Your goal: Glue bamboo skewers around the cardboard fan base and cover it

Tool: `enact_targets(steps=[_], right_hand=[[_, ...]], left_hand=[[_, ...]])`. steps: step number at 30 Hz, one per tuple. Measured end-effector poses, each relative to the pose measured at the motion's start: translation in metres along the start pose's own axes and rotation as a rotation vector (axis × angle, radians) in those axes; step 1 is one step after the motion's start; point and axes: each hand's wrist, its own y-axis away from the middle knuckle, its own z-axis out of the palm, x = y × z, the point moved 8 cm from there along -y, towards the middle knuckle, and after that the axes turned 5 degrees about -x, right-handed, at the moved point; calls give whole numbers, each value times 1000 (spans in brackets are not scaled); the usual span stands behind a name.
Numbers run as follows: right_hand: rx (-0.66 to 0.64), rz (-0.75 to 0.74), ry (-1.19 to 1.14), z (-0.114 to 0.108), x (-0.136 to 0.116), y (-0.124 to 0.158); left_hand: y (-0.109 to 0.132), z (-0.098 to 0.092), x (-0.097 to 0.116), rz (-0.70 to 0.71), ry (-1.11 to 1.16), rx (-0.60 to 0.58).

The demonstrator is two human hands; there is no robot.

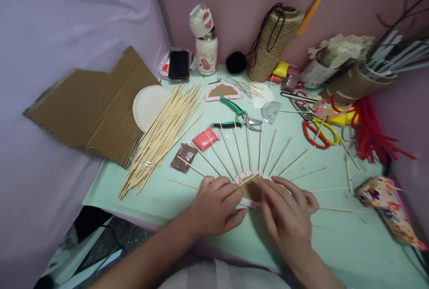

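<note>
Your left hand, fingers curled, sits at the left side of the pink-edged cardboard half-disc; your right hand, fingers bent, is at its right. 1 short stick spans between your fingertips; cannot tell if either hand pinches it. Half-disc lies on the bench, near your side, thin sticks fanning outward. Green-handled cutters lie at the fan's far tips.

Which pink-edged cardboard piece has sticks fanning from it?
The near piece, between the left hand and right hand; the far piece, beyond the green-handled cutters, has no fan.
</note>
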Motion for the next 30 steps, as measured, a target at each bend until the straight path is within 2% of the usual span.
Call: enact_targets(steps=[3, 8, 13, 19, 30], right_hand=[[47, -90, -37, -10, -11, 26], [-3, -128, -61, 3, -21, 58], [36, -85, 2, 14, -22, 58], [39, -42, 63, 14, -23, 54], [58, 57, 113, 20, -13, 63]], left_hand=[[0, -2, 0, 9, 24, 37], [4, -1, -4, 7, 89, 76], [6, 2, -7, -16, 135, 66], [11, 3, -11, -79, 153, 49], [12, 6, -12, -131, 176, 45]])
